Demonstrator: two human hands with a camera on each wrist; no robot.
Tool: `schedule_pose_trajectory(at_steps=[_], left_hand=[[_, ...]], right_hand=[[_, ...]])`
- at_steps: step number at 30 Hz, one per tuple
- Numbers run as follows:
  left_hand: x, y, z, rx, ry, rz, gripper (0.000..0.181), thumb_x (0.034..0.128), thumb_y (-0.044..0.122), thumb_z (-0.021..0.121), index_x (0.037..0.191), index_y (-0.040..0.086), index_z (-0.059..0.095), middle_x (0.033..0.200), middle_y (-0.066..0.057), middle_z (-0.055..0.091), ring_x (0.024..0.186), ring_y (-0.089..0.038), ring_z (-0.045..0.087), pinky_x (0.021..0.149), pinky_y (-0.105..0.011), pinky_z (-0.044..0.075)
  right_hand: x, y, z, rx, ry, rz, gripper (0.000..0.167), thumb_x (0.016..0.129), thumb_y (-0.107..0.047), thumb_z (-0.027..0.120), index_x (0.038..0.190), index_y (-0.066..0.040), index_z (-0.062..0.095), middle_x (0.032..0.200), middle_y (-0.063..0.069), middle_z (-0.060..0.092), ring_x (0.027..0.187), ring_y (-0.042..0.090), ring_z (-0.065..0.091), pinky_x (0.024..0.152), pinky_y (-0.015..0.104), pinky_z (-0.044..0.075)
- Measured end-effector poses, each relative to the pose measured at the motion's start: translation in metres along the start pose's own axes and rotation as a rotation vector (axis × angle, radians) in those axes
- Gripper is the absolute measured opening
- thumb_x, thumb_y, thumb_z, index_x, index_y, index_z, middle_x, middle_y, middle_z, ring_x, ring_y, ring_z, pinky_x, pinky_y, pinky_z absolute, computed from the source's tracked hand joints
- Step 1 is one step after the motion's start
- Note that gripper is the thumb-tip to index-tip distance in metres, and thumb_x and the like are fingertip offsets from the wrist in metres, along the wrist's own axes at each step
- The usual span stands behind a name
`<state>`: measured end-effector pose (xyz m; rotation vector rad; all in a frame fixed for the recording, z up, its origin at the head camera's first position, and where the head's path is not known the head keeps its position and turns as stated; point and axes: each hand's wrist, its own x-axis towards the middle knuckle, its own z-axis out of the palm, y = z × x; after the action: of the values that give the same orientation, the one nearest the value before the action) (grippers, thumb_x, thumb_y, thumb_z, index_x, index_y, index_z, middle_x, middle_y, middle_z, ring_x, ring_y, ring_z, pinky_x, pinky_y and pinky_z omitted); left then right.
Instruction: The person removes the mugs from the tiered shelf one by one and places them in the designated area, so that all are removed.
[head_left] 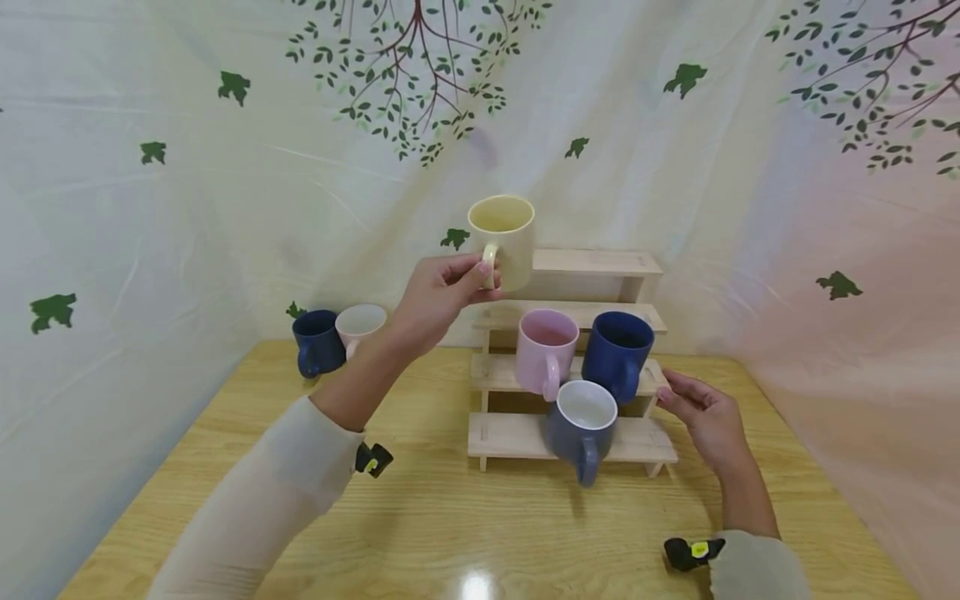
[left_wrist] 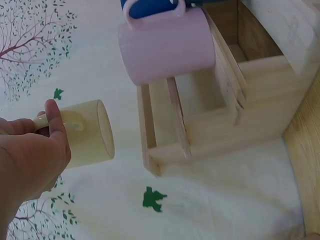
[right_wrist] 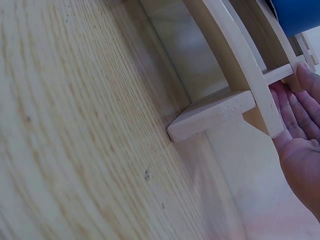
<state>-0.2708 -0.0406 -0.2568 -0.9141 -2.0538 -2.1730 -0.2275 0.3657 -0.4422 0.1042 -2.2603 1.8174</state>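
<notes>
The left hand (head_left: 435,304) pinches the handle of a pale yellow mug (head_left: 513,246), held upright in the air at the upper left of a stepped wooden rack (head_left: 510,433). In the left wrist view the left hand (left_wrist: 35,155) has fingers round the handle of the yellow mug (left_wrist: 90,132). A pink mug (head_left: 543,354) and a dark blue mug (head_left: 618,350) stand on the rack, with a grey-blue mug (head_left: 581,429) on its lowest step. The right hand (head_left: 708,421) holds the rack's right edge; in the right wrist view the thumb of this hand (right_wrist: 302,130) lies against a shelf end.
At the table's back left, a dark blue mug (head_left: 318,346) stands beside a light pink mug (head_left: 362,323). The wooden table (head_left: 420,533) meets a white cloth backdrop (head_left: 360,208) printed with branches and green leaves.
</notes>
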Motion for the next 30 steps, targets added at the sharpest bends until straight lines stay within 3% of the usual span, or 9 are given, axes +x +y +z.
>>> schedule_pose_trajectory(at_steps=[6, 14, 21, 30], left_hand=[[-0.011, -0.001, -0.024, 0.027, 0.05, -0.038, 0.031, 0.1057, 0.012, 0.057, 0.124, -0.012, 0.064, 0.104, -0.015, 0.063, 0.103, -0.025, 0.068, 0.095, -0.035, 0.058], [-0.026, -0.007, -0.051, 0.014, 0.114, -0.081, 0.035, 0.1075, 0.015, 0.054, 0.128, -0.012, 0.061, 0.107, -0.015, 0.063, 0.111, -0.035, 0.065, 0.097, -0.034, 0.057], [-0.035, -0.019, -0.073, 0.089, 0.142, -0.108, 0.035, 0.1086, 0.015, 0.052, 0.126, -0.014, 0.06, 0.107, -0.015, 0.062, 0.109, -0.032, 0.065, 0.096, -0.032, 0.057], [-0.043, -0.041, -0.091, 0.127, 0.247, -0.216, 0.038, 0.1086, 0.017, 0.052, 0.13, -0.013, 0.06, 0.111, -0.017, 0.063, 0.1, -0.021, 0.069, 0.096, -0.032, 0.057]], right_hand=[[-0.001, -0.001, 0.0, -0.006, -0.004, 0.009, 0.055, 0.098, -0.023, 0.071, 0.143, 0.004, 0.055, 0.111, -0.016, 0.071, 0.095, 0.008, 0.074, 0.085, 0.013, 0.054], [-0.003, -0.003, -0.001, 0.018, -0.005, 0.025, 0.056, 0.098, -0.023, 0.072, 0.144, 0.004, 0.054, 0.111, -0.015, 0.071, 0.095, 0.007, 0.074, 0.085, 0.013, 0.054], [-0.004, -0.004, -0.001, 0.042, -0.003, 0.01, 0.055, 0.098, -0.021, 0.071, 0.142, 0.007, 0.054, 0.108, -0.016, 0.072, 0.094, 0.007, 0.074, 0.085, 0.013, 0.054], [-0.001, -0.003, 0.0, 0.087, -0.012, -0.008, 0.053, 0.098, -0.018, 0.071, 0.141, 0.008, 0.054, 0.109, -0.013, 0.073, 0.092, 0.007, 0.074, 0.085, 0.014, 0.055]])
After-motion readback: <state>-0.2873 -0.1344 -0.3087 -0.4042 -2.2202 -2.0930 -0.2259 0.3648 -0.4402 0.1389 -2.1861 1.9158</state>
